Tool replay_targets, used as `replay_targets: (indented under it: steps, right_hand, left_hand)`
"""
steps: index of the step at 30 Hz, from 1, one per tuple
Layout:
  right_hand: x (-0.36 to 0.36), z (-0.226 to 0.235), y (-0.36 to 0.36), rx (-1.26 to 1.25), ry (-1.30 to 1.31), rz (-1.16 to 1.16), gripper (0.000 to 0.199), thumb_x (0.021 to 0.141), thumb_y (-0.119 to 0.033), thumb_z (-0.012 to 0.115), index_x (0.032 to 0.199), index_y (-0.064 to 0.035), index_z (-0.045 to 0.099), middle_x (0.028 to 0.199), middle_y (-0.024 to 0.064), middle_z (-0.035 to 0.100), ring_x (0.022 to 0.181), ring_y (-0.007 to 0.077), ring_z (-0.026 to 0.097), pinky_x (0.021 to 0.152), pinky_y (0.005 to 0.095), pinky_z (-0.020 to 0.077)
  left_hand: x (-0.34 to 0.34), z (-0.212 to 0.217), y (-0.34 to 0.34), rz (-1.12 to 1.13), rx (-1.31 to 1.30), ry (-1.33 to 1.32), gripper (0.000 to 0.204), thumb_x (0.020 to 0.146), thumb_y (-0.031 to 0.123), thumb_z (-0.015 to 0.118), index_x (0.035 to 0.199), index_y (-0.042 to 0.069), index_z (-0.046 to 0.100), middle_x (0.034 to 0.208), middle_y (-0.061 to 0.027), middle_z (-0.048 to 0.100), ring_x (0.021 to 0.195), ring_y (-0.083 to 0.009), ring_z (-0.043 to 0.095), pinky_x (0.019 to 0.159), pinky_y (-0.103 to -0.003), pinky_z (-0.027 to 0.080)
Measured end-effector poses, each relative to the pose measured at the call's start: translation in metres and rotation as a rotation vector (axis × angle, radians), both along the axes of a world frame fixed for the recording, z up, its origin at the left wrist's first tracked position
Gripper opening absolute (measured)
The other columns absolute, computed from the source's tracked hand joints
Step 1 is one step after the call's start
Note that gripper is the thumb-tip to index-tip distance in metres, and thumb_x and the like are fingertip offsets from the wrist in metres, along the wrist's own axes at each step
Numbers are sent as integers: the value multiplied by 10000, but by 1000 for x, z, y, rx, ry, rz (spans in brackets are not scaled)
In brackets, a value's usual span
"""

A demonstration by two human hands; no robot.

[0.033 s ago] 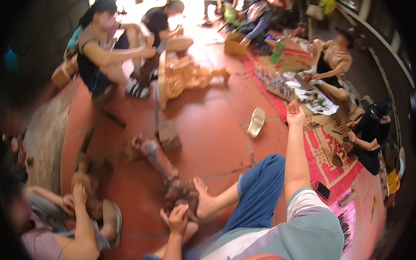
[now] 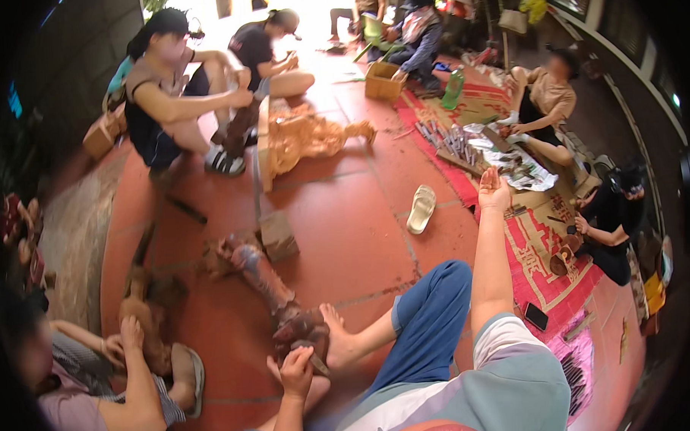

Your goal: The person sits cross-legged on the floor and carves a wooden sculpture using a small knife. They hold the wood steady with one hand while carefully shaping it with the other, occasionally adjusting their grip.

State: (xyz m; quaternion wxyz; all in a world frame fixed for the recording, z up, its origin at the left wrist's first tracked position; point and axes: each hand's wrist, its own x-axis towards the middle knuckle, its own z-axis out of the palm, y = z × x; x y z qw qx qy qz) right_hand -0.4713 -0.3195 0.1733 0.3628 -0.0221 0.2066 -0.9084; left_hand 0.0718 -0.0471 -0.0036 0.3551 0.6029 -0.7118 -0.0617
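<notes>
A long dark wooden carving (image 2: pixel 267 283) lies on the red tiled floor in front of me, its near end (image 2: pixel 299 329) braced against my bare foot (image 2: pixel 340 339). My left hand (image 2: pixel 297 371) is closed around a small carving tool (image 2: pixel 317 362) pressed against that near end. My right arm stretches out to the right. My right hand (image 2: pixel 494 189) is open with fingers up, holding nothing, at the edge of the red patterned mat (image 2: pixel 533 258) close to a row of metal chisels (image 2: pixel 450 141).
Several people sit on the floor around me. Two at the back hold a pale wooden carving (image 2: pixel 306 137); one at lower left works a brown carving (image 2: pixel 147 329). A white sandal (image 2: pixel 421 209), a wooden block (image 2: pixel 277 234) and a dark phone (image 2: pixel 536 315) lie nearby.
</notes>
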Motion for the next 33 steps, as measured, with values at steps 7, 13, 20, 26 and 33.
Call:
replay_targets:
  steps: [7, 13, 20, 26, 33]
  right_hand:
    - [194, -91, 92, 577, 866, 1106, 326, 973, -283, 468, 1129, -16, 571, 971, 125, 672, 774, 205, 673, 667, 320, 555]
    - [365, -164, 224, 517, 808, 2031, 346, 1002, -398, 449, 1051, -67, 536, 758, 31, 590, 586, 124, 583, 482, 222, 455]
    - [421, -153, 227, 708, 519, 1777, 209, 967, -261, 428, 928, -73, 510, 750, 61, 620, 565, 139, 584, 530, 272, 525]
    - [425, -178, 243, 815, 363, 1857, 332, 960, -263, 367, 940, 5, 562, 712, 135, 632, 558, 240, 640, 501, 354, 564]
    - [402, -179, 244, 641, 727, 1876, 355, 1004, -328, 406, 925, -42, 601, 679, 107, 655, 552, 213, 665, 436, 303, 529]
  left_hand:
    - [-2, 6, -26, -200, -70, 44, 236, 706, 65, 686, 905, 191, 699, 948, 13, 660, 981, -216, 640, 793, -432, 497]
    - [11, 13, -21, -222, -47, -109, 148, 724, 102, 712, 843, 183, 676, 918, 33, 661, 978, -194, 644, 716, -402, 495]
    - [29, 2, -33, -182, -71, -8, 91, 751, 38, 686, 795, 102, 639, 872, -62, 649, 974, -294, 644, 773, -383, 549]
    - [23, -38, -9, -119, 10, 24, 124, 769, 45, 669, 840, 140, 634, 875, -30, 622, 1029, -273, 635, 941, -548, 407]
    - [21, -26, -1, -160, 185, 70, 214, 745, 96, 696, 949, 148, 662, 1011, -27, 644, 1113, -248, 589, 960, -569, 337]
